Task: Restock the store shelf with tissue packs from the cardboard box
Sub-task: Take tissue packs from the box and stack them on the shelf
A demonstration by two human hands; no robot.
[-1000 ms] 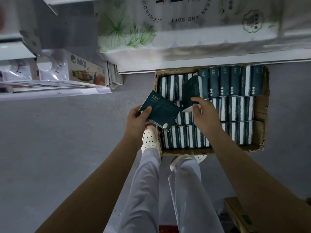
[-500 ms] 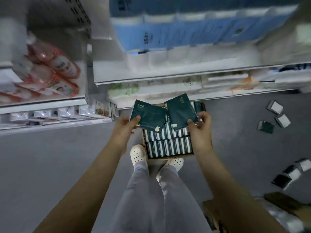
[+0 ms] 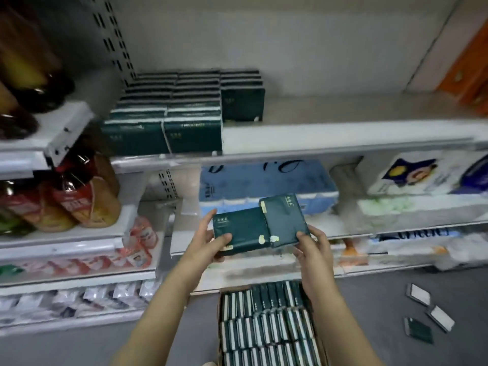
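My left hand (image 3: 208, 240) has its thumb pressed flat on the face of a dark green tissue pack (image 3: 239, 231), fingers curled underneath, gripping it firmly. My right hand (image 3: 310, 247) pinches the lower right corner of a second tissue pack (image 3: 284, 220), thumb on top, fingers below. The two packs touch along their inner edges, the right one tilted and riding a little higher.

Half a second ago I was holding these same two packs low over the cardboard box (image 3: 266, 326); now they're raised in front of the shelving, and the view has swung up from the floor to the shelves.

The packs are flat soft rectangles in glossy green film, each with a small pale sticker near its lower edge. Above them, at the left end of the white metal shelf (image 3: 343, 136), stand rows of matching green packs (image 3: 174, 114), filling the left corner up to the front edge; the rest of that board is bare. The box sits below on the grey floor, packed with packs standing on edge, green and white stripes showing. Three loose packs (image 3: 425, 315) lie on the floor to the right. Bottled drinks (image 3: 87, 199) in shiny plastic stand on the neighbouring shelf at left.
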